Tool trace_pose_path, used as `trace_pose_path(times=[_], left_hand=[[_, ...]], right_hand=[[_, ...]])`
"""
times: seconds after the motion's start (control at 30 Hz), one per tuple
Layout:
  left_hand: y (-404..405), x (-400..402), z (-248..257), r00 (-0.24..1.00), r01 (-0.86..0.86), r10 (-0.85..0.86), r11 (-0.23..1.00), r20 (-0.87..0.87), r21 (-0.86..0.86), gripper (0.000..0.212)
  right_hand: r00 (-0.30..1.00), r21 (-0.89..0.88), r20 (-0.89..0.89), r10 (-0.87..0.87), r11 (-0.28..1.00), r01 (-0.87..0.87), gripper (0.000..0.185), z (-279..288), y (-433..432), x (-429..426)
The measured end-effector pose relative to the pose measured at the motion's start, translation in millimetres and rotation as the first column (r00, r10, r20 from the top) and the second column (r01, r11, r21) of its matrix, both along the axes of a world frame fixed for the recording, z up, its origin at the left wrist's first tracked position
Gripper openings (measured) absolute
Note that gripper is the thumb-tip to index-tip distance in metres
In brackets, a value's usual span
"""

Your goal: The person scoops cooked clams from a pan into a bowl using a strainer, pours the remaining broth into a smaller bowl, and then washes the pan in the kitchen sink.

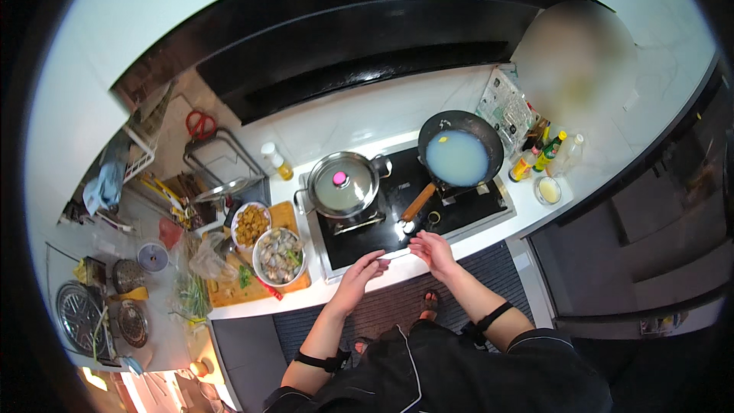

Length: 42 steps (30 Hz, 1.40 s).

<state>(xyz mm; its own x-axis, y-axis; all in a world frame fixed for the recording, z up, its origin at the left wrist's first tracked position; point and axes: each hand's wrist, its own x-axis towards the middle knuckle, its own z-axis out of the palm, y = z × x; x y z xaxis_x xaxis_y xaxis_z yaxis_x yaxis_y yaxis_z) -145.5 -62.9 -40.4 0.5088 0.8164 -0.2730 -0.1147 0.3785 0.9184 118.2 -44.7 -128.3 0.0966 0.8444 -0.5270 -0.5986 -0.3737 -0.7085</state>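
Both of my hands are raised over the front edge of the gas hob (367,246). My left hand (362,271) has its fingers slightly bent and holds nothing. Opposite it, my right hand (433,252) is also bare, its fingers apart and curled near the control knob (434,218). Beyond it, the wooden handle (418,202) of a dark wok (493,149) points towards me. Cloudy pale liquid (457,158) fills the bottom of the wok, with a small yellow piece in it. On the left burner sits a steel pot (344,184) under a glass lid with a pink knob (340,178).
A wooden cutting board (235,296) at left bears a bowl of clams (280,256), a bowl of browned food pieces (251,226) and a red-handled knife (268,288). Sauce bottles (524,163) and a small bowl (548,190) stand at right. The range hood (355,34) overhangs the hob.
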Motion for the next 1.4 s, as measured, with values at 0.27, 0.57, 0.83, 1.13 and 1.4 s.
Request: trace_pose_path(times=[0.27,0.57,0.83,1.13,1.4], left_hand=[[82,96,6,0.831,0.172,0.241,0.747,-0.502,0.643,0.044],[195,172,-52,0.584,0.309,0.137,0.874,-0.8,0.375,0.092],[247,201,-78,0.738,0.457,-0.582,0.804,-0.343,-0.381,0.042],[192,219,-96,0.868,0.379,-0.47,0.834,-0.157,-0.402,0.017],[133,251,-45,0.918,0.338,-0.377,0.905,-0.118,-0.259,0.019]], right_hand=[[0.904,-0.001,-0.421,-0.075,0.997,0.082,0.021,-10,95,-3],[0.899,-0.095,-0.237,-0.368,0.93,0.356,0.029,-14,120,-44],[0.912,-0.069,-0.113,-0.395,0.919,0.389,0.011,5,102,-41],[0.951,-0.033,-0.093,-0.293,0.956,0.291,0.016,11,60,-3],[0.994,0.025,0.003,-0.106,0.994,0.106,0.02,49,8,54]])
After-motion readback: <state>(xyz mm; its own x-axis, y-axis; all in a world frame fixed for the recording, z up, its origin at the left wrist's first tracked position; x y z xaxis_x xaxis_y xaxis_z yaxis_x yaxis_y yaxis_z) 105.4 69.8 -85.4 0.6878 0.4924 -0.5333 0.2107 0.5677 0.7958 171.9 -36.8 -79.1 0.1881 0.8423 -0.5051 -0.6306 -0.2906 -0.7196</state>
